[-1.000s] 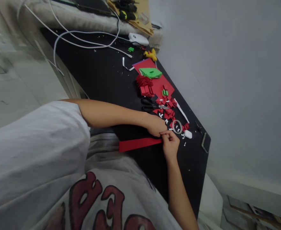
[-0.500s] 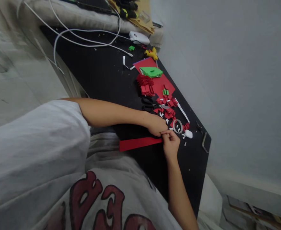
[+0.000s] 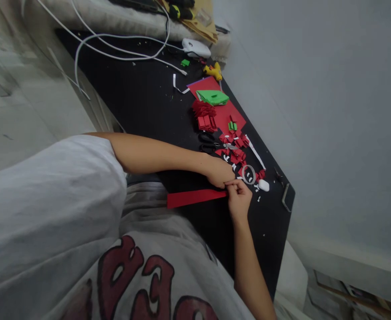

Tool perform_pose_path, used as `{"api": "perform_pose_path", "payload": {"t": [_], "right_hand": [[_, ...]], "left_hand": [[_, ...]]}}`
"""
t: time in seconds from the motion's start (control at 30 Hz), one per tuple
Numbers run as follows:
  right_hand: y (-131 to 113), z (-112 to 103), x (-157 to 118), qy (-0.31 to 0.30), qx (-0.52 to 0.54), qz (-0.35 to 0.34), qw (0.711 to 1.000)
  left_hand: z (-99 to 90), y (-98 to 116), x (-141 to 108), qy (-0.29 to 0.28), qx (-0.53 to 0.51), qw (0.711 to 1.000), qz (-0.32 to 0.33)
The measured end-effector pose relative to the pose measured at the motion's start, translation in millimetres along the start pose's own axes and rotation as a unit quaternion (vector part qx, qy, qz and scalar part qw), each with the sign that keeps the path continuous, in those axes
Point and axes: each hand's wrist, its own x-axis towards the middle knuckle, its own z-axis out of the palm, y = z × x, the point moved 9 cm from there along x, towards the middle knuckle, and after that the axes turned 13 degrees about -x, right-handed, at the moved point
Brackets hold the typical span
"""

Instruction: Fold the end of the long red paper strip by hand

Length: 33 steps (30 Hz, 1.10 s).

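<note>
A long red paper strip [image 3: 195, 198] stretches from the shirt front over the black table, its far end between my two hands. My left hand [image 3: 221, 172] is closed at that end, its fingertips mostly hidden beneath the hand. Touching it is my right hand [image 3: 239, 198], thumb and forefinger pinched on the strip's end. Just beyond the hands are a clear tape ring [image 3: 248, 174], small folded red pieces [image 3: 238, 156] and white paper scraps. Black-handled scissors [image 3: 208, 143] lie beside them.
Stacked red folded pieces [image 3: 205, 116], a green paper stack [image 3: 212, 97] and red sheets [image 3: 230, 114] lie farther up the table [image 3: 138, 98]. Beyond are a yellow glue gun [image 3: 213, 71] and white cables. A white case [image 3: 264, 185] and a phone [image 3: 288, 197] sit near the wall.
The view has shifted slightly, so the table items appear a little higher and farther right. Both hands keep nearly the same pose on the strip.
</note>
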Motion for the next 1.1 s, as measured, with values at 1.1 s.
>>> {"api": "perform_pose_path", "payload": {"t": [1.1], "right_hand": [[1.5,-0.4,-0.9,-0.001,0.006,0.01,1.0]], "left_hand": [[0.1,-1.4,-0.9,0.003,-0.005,1.0,-0.006]]}}
